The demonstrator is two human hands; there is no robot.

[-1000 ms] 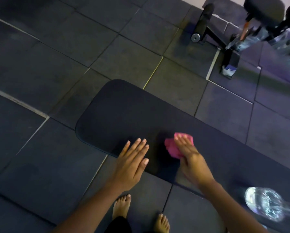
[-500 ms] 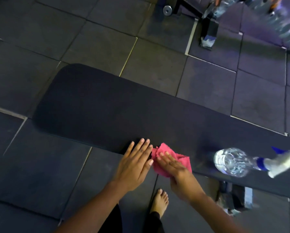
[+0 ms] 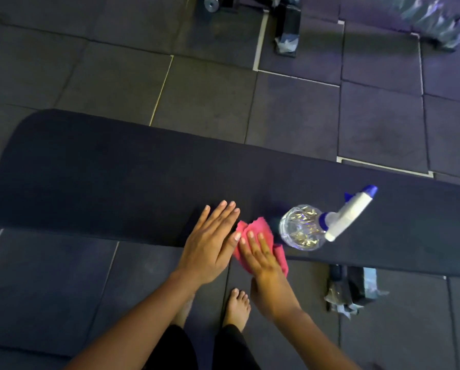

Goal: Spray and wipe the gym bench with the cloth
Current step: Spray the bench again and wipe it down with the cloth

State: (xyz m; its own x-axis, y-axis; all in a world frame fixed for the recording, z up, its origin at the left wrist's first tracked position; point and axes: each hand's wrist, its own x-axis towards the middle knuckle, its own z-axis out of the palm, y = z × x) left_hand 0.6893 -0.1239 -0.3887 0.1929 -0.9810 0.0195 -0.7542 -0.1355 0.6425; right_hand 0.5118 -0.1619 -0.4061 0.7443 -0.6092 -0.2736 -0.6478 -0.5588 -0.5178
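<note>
The long black gym bench [image 3: 111,177] runs across the view from left to right. My right hand [image 3: 261,260] lies flat on a pink cloth [image 3: 258,231] at the bench's near edge, pressing it down. My left hand [image 3: 210,244] rests flat beside it with fingers straight, touching the cloth's left side and holding nothing. A clear spray bottle [image 3: 303,227] with a white and blue trigger head [image 3: 351,212] stands on the bench just right of the cloth.
Dark rubber floor tiles [image 3: 298,113] surround the bench. A bench foot wrapped in tape [image 3: 354,289] sits under the near edge at right. Other gym equipment frames [image 3: 286,28] stand at the top. My bare feet [image 3: 237,308] are below the hands.
The cloth under my right hand has slid from the bench's middle to its near edge, beside my left hand. The view has shifted right, bringing the spray bottle closer to the hands.
</note>
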